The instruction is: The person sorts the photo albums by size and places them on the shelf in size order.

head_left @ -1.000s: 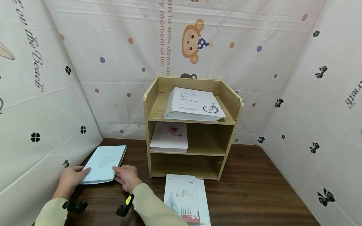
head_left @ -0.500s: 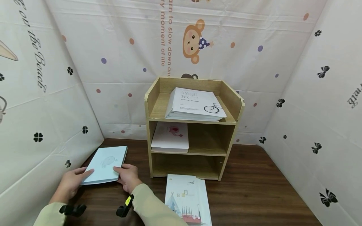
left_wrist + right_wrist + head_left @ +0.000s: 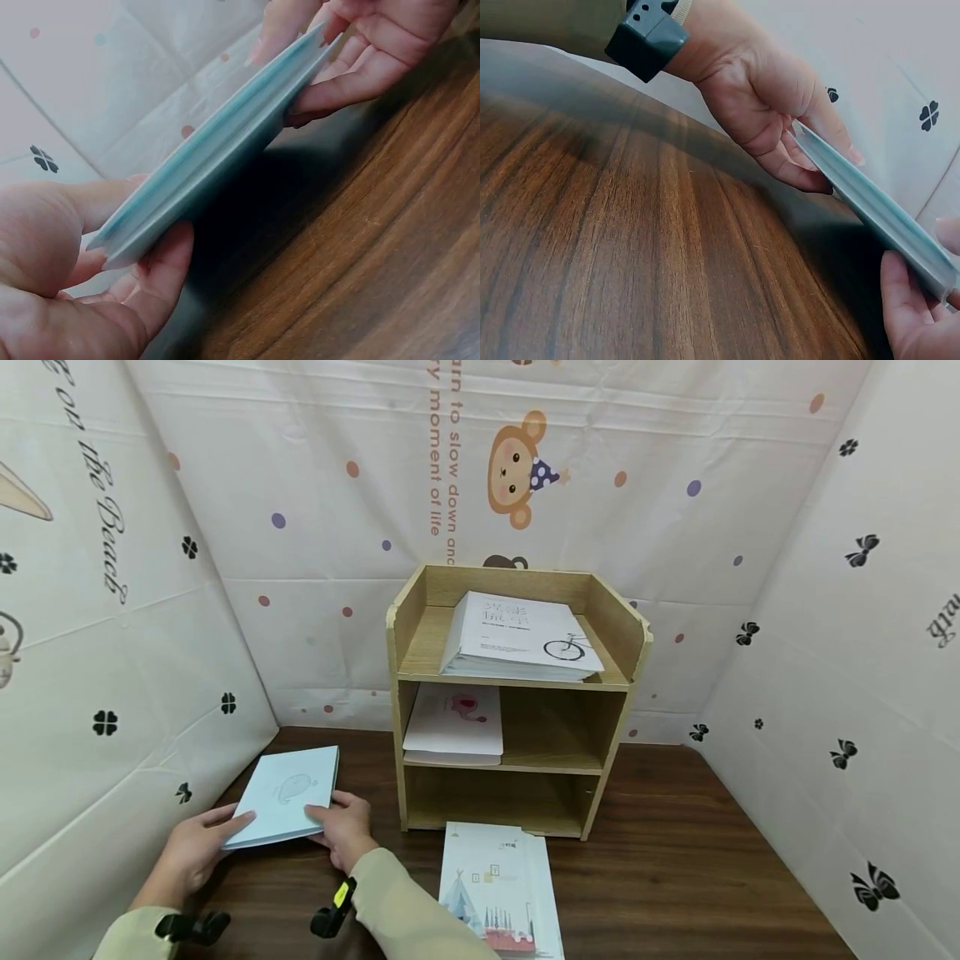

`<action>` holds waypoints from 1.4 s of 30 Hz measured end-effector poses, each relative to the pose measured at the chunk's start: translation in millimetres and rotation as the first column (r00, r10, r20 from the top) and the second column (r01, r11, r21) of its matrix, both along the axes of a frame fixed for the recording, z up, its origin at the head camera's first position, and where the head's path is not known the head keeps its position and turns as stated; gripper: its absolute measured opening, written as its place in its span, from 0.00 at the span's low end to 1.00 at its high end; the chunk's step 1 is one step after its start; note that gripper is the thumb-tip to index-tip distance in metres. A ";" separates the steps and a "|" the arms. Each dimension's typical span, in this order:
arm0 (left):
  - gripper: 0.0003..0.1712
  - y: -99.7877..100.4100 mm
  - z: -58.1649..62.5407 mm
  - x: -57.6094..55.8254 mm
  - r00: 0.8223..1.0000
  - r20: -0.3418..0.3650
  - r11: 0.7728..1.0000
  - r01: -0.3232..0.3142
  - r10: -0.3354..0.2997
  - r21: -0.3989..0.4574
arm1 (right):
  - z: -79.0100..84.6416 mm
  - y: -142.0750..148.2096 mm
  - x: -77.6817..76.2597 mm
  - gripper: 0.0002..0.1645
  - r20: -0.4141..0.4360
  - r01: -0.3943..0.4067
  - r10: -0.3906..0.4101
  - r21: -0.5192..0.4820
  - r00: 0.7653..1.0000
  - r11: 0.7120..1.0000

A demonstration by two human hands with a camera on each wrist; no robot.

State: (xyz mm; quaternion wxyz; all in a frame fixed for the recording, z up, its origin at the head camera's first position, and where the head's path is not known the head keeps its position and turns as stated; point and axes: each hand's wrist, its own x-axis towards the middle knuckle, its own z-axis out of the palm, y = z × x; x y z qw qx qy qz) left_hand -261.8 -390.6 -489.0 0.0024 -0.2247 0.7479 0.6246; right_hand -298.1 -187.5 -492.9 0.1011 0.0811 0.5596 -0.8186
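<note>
- The left hand [image 3: 193, 853] grips the near left corner of the pale blue book [image 3: 283, 794], thumb on the cover and fingers curled beneath, as the left wrist view shows [image 3: 150, 281]
- The right hand [image 3: 341, 827] pinches the near right corner of the same book, thumb on top and fingers under it
- Compared with 1 second ago, the book's near edge now stands clear of the dark wooden table [image 3: 675, 868]; both wrist views show a shadowed gap beneath it, so it looks lifted and tilted rather than lying flat
- Its far edge has crept slightly away from the person, and both hands have followed; I judge the book is being picked up, carried by 2 hands
- It sits at the table's left side, well apart from the wooden shelf unit [image 3: 517, 693]
- The shelf holds a white book with a bicycle [image 3: 525, 637] on top and a white book with a red drawing [image 3: 456, 722] in the middle
- An illustrated book [image 3: 498, 889] lies flat in front of the shelf, untouched
</note>
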 end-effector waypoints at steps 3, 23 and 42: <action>0.53 1.8 0.4 0.7 1.000 -0.008 1.000 -0.007 0.008 0.031 | 0.5 1.3 0.5 0.26 -0.019 0.003 -0.003 0.000 1.000 1.000; 0.55 11.8 -0.2 13.8 0.995 -0.049 0.993 -0.083 0.087 0.080 | 4.2 8.9 3.3 0.26 -0.008 -0.021 0.021 0.034 1.000 0.999; 0.52 37.8 10.7 25.2 0.978 -0.069 0.980 -0.197 0.196 -0.014 | 17.8 32.9 3.3 0.29 -0.058 -0.082 0.085 0.036 0.995 0.996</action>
